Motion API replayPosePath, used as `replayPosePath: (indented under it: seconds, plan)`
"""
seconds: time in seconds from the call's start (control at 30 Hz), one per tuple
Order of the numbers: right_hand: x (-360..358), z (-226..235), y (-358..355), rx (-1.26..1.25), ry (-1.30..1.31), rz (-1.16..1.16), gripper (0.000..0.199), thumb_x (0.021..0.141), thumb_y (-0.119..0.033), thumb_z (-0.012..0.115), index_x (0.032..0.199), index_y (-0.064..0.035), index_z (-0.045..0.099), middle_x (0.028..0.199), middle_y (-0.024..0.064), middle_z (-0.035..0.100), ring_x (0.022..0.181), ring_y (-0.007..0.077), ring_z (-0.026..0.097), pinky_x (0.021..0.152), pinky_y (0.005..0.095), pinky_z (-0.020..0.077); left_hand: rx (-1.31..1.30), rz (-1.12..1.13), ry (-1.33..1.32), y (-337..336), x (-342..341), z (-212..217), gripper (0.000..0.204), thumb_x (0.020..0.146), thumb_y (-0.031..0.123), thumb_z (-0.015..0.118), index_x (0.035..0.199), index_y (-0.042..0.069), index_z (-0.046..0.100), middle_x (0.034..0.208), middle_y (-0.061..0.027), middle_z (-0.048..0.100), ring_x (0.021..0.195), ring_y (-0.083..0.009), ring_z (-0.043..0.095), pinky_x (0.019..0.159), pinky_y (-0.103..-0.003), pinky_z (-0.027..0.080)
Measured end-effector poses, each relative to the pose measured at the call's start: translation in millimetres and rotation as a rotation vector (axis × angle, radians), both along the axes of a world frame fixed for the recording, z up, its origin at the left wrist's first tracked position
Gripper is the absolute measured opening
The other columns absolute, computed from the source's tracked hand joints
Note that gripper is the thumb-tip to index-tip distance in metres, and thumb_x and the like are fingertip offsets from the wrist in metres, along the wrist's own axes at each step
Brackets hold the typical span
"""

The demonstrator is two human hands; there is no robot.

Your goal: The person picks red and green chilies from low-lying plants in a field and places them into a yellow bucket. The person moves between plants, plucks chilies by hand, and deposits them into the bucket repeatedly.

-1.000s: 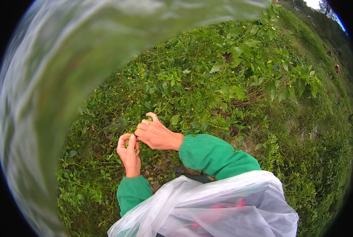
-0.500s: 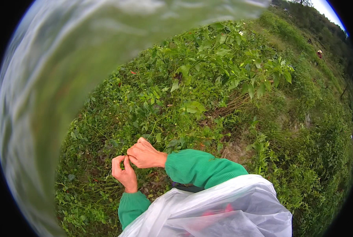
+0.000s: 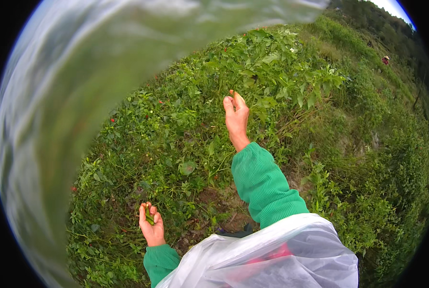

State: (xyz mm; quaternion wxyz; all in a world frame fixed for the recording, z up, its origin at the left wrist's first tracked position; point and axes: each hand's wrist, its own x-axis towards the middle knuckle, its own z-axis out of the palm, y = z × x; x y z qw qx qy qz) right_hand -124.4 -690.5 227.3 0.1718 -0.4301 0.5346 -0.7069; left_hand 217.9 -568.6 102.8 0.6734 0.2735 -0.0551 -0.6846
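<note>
The ground is covered by a dense patch of leafy green plants [image 3: 176, 125], set outdoors on a slope; the patch's right side is bordered by a grassy strip [image 3: 363, 86], along which a distant person [image 3: 386, 60] in a pale hat can be seen; small red fruits [image 3: 112, 120] are scattered among the leaves, and bare soil [image 3: 229, 204] is exposed near the patch's near edge; the view's left and upper rim is veiled by a blurred translucent sheet [image 3: 41, 125], while the person's body is draped in whitish film [image 3: 291, 235], with something red showing through it.

Toward the near left corner of the patch, the left hand [image 3: 151, 232] is raised palm up; its fingers are curled inward, and slender green pods [image 3: 149, 217] are held in them; toward the far edge, the right hand [image 3: 237, 120] is stretched out over the foliage; its fingers are partly bent, with a narrow gap left beside the thumb; whether anything is gripped at their tips cannot be told.
</note>
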Motion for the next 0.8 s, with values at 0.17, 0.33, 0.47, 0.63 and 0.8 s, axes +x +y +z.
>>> replayPosePath:
  seconds: [0.17,0.33,0.47,0.63,0.8]
  plan:
    - [-92,8,-23,0.030,-0.548,-0.060,0.060,0.092,-0.010,0.048,0.142,0.0057,0.017,0.141,0.0228,0.032,0.126,0.0305,0.041,0.100,0.0451,0.0388,0.023,-0.089,0.069,3,15,-22,0.022,0.098,0.024,0.046,0.084,0.008,0.049,0.088,-0.0027,0.050,0.067,-0.0119,0.044,0.043,-0.022,0.035]
    - [-141,37,-59,-0.046,-0.760,0.053,0.049,0.094,-0.003,0.037,0.138,0.0070,0.019,0.142,0.0234,0.026,0.125,0.0343,0.041,0.095,0.0470,0.0430,0.083,-0.170,-0.032,-3,11,-30,0.021,0.097,0.025,0.048,0.083,0.009,0.048,0.087,-0.0020,0.050,0.065,-0.0114,0.044,0.043,-0.022,0.033]
    - [-147,47,-84,-0.216,-0.843,0.014,0.016,0.095,-0.006,0.041,0.109,-0.0004,0.048,0.104,0.0092,0.050,0.082,0.0176,0.056,0.060,0.0330,0.0417,0.089,-0.237,-0.104,-2,-2,-22,0.018,0.096,0.022,0.049,0.085,0.009,0.051,0.086,-0.0024,0.053,0.066,-0.0115,0.047,0.044,-0.021,0.033]
    - [-101,47,-95,-0.452,-0.337,-0.110,0.014,0.091,-0.007,0.054,0.097,0.0020,0.063,0.085,0.0040,0.061,0.062,0.0105,0.055,0.050,0.0235,0.0417,-0.005,-0.217,-0.359,-11,-21,17,0.012,0.095,0.018,0.052,0.090,0.008,0.054,0.084,-0.0028,0.055,0.063,-0.0102,0.050,0.044,-0.020,0.033]
    - [-7,26,-46,-0.342,0.616,0.078,0.017,0.080,0.001,0.063,0.096,-0.0009,0.066,0.080,0.0113,0.065,0.070,0.0205,0.064,0.060,0.0299,0.0495,-0.305,-0.271,-0.658,-39,-65,70,0.021,0.087,0.012,0.064,0.105,0.003,0.060,0.080,-0.0006,0.057,0.056,-0.0037,0.045,0.043,-0.017,0.029]
